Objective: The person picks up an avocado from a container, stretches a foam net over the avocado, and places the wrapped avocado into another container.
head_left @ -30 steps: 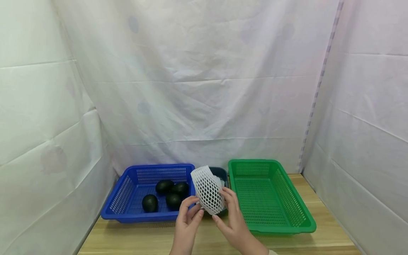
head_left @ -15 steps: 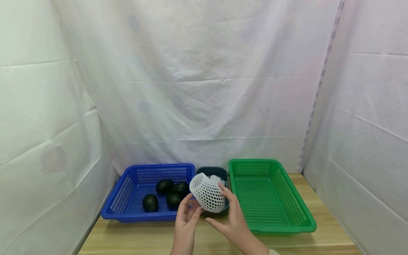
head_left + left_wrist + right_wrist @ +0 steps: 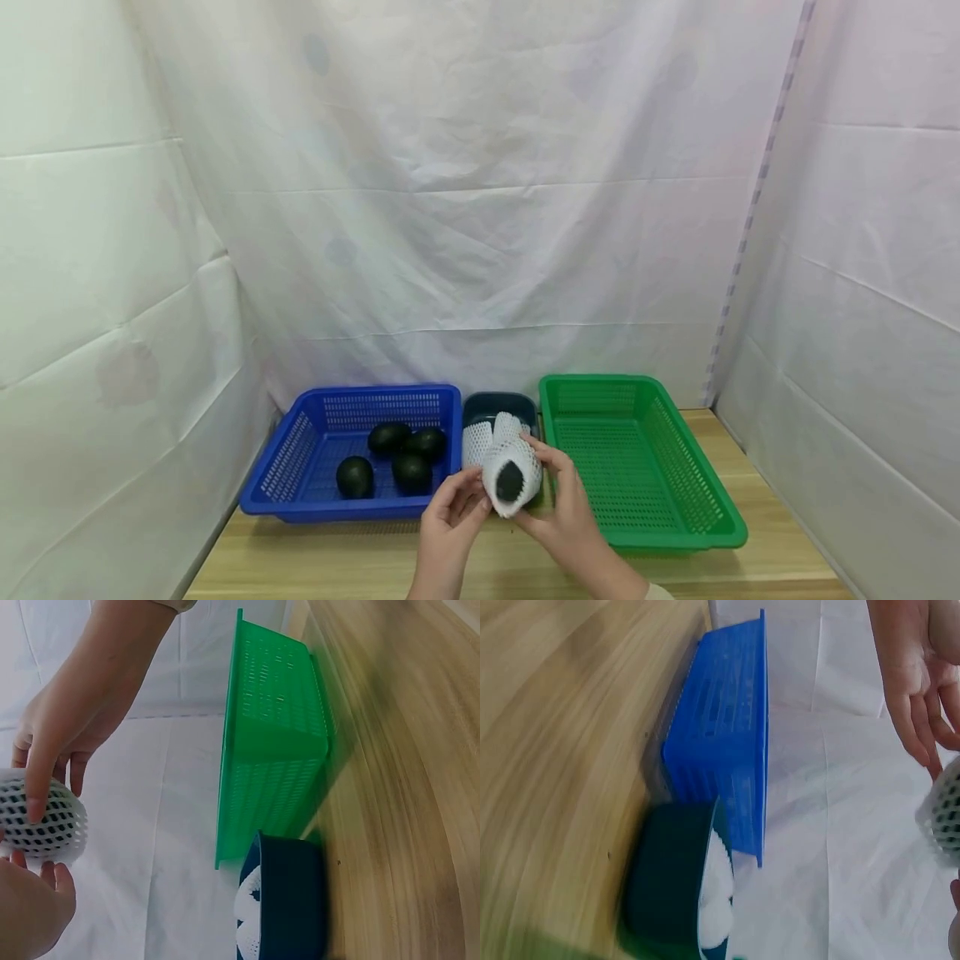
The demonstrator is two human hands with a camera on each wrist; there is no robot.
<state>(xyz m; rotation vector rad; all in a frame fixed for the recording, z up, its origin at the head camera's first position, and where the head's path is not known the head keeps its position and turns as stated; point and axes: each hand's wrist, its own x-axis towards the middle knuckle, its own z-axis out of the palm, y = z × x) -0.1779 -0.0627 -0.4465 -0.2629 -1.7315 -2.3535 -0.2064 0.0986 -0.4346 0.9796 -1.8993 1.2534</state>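
Held between both hands over the table is an avocado (image 3: 511, 482) inside a white foam net sleeve (image 3: 528, 469). Its dark end shows through the sleeve's open mouth, which faces the head camera. My right hand (image 3: 566, 517) grips the sleeve from the right, thumb below and fingers over the top. From the left, my left hand (image 3: 453, 521) pinches the sleeve near its mouth with thumb and fingertips. The left wrist view shows the netting (image 3: 45, 821) between the two hands. Just behind, more foam sleeves (image 3: 477, 442) lie in a small dark teal bin (image 3: 498, 400).
A blue basket (image 3: 281, 507) with several bare avocados (image 3: 354, 477) stands to the left. On the right is a green basket (image 3: 637, 467). All stand on a wooden table (image 3: 337, 567), with white cloth (image 3: 480, 250) hanging behind and at both sides.
The sleeved avocado has been turned: the sleeve's mouth swung from the upper left round toward the head camera, bringing the avocado's dark end into view. It also shifted slightly right.
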